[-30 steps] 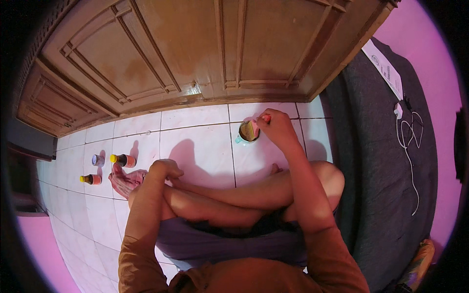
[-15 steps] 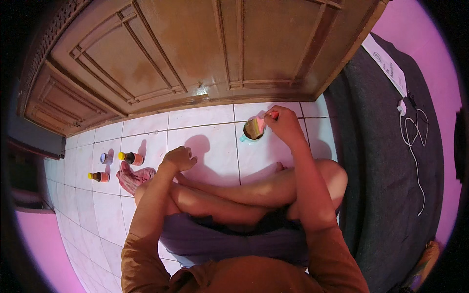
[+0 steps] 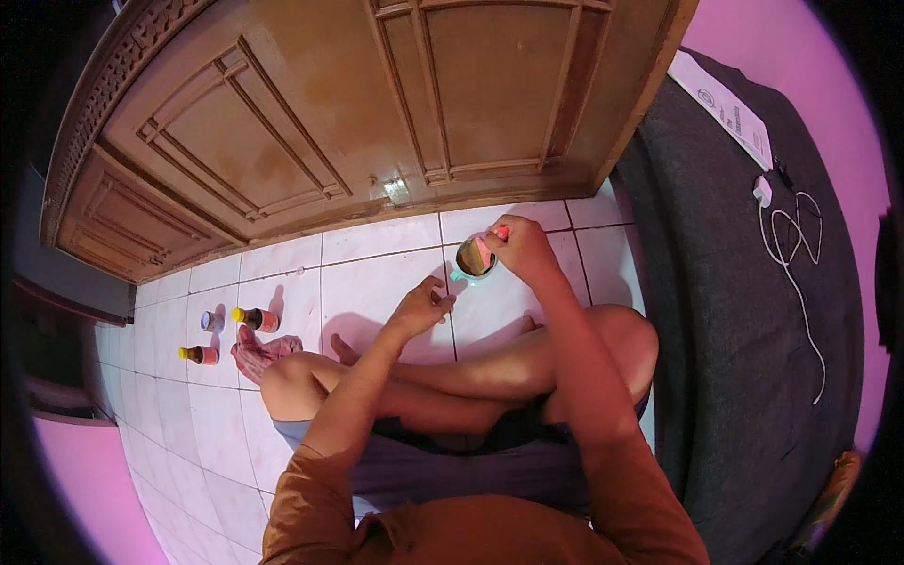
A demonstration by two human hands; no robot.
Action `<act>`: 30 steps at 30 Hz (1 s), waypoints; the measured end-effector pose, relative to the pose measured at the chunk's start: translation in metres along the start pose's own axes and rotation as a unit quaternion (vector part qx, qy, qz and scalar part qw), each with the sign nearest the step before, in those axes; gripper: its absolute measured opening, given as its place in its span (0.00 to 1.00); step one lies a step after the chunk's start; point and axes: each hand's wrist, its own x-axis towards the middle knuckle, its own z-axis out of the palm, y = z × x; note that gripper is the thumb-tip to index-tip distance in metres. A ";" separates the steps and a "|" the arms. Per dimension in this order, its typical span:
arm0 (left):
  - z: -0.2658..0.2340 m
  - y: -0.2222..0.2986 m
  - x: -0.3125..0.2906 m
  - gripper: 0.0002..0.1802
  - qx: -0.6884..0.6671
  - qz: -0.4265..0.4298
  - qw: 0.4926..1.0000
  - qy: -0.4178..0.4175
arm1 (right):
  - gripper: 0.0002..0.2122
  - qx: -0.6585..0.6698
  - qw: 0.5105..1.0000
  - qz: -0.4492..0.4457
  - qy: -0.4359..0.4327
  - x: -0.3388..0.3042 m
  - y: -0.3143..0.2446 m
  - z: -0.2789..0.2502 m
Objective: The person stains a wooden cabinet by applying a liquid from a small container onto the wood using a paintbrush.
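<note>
My right hand [image 3: 521, 250] is closed round the red handle of a paintbrush [image 3: 483, 249]. The brush's lower end is inside a pale turquoise cup [image 3: 480, 280] with a brown inside; how deep its bristles reach I cannot make out. The cup stands upright on the tiles, its small handle toward my left hand. My left hand [image 3: 422, 309] hovers just left of and nearer than the cup, fingers loosely bent and apart, holding nothing.
Carved wooden panelling [image 3: 273, 141] rises beyond the tiled floor [image 3: 377, 282]. Two yellow-capped bottles [image 3: 256, 320], a small jar [image 3: 208, 321] and a reddish cloth [image 3: 264, 352] lie at left. A dark mattress [image 3: 716, 311] on the right bears a white cable [image 3: 793, 282] and a white box [image 3: 720, 108].
My left hand has moved right, closer to the cup. The paintbrush in my right hand has gone lower into the cup. The whole view has shifted slightly.
</note>
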 end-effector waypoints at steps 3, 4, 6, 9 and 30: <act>0.019 0.008 0.008 0.24 -0.058 0.007 0.997 0.055 | 0.09 -0.016 1.000 0.021 -0.005 0.003 -0.001 0.001; 0.023 0.009 0.009 0.23 -0.078 0.008 0.995 0.066 | 0.09 -0.015 1.000 0.021 -0.005 0.003 -0.002 0.002; 0.025 0.010 0.010 0.22 -0.098 0.008 0.992 0.076 | 0.09 -0.021 0.999 0.044 -0.011 0.003 -0.005 0.002; 0.027 0.002 0.017 0.21 -0.104 0.010 0.989 0.101 | 0.10 -0.052 0.998 0.040 -0.023 0.006 -0.010 0.004; 0.045 -0.010 0.029 0.12 -0.148 0.069 0.979 0.120 | 0.10 0.120 0.984 0.129 -0.024 0.001 0.012 -0.022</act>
